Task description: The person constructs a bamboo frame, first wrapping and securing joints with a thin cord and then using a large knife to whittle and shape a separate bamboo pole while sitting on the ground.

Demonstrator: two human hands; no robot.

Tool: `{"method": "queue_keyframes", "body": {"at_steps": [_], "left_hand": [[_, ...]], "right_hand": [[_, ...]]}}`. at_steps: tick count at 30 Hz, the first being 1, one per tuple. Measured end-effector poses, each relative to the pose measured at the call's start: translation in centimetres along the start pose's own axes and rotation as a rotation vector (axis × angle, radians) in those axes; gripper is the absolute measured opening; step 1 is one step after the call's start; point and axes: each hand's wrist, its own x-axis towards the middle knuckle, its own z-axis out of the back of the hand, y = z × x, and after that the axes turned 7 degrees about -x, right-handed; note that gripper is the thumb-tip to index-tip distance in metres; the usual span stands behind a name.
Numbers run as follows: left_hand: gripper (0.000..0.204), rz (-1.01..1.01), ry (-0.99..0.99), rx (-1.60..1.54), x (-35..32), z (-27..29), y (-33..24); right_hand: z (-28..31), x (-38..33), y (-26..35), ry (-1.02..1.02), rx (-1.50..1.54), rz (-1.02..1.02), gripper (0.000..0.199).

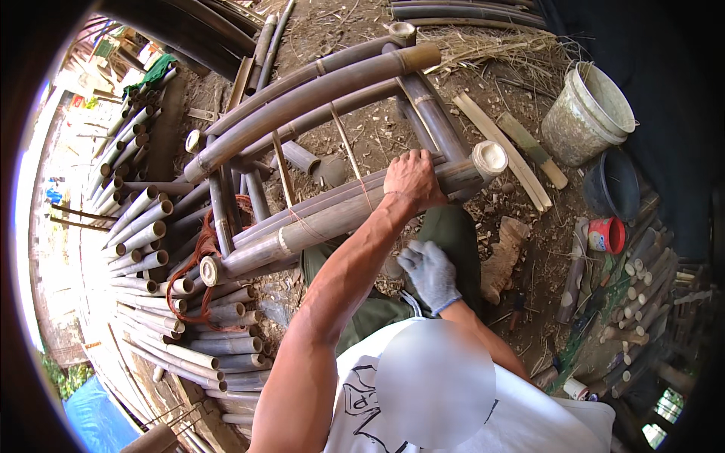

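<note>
My bare left hand [411,180] grips the upper thick bamboo pole [332,219] of a bamboo frame [302,98] lying on the dirt, close to the pole's cut end [489,157]. My right hand [429,272], in a grey work glove, hangs just below that pole over my green-trousered knee [453,230]. Its fingers are curled, and I cannot make out whether they hold anything. The frame has several long curved poles joined by short cross pieces.
Many cut bamboo lengths [143,249] are stacked at the left, with orange cord [198,257] among them. At the right stand a white bucket [589,113], a dark bucket [615,185] and a red cup [608,235]. Split slats [506,147] and a wood stump [504,257] lie nearby.
</note>
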Motion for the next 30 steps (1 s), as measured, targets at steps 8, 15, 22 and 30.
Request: {"method": "queue_keyframes", "body": {"at_steps": [8, 15, 22, 30], "left_hand": [[0.083, -0.019, -0.044, 0.007, 0.2, -0.5, 0.7], [0.085, -0.008, -0.061, -0.026, -0.3, -0.2, 1.1], [0.088, -0.062, -0.031, 0.061, 0.6, -0.6, -1.2], [0.110, -0.091, -0.119, 0.079, 0.2, -1.1, -1.0]], "right_hand": [[4.8, -8.2, 3.4, 0.277, -1.501, 0.319, 0.051], [2.3, -24.3, 15.2, 0.046, -0.956, -0.130, 0.045], [26.8, -38.7, 14.4, -1.932, -1.641, -0.489, 0.060], [29.2, -23.3, 16.3, -1.387, -1.946, 0.277, 0.058]]}}
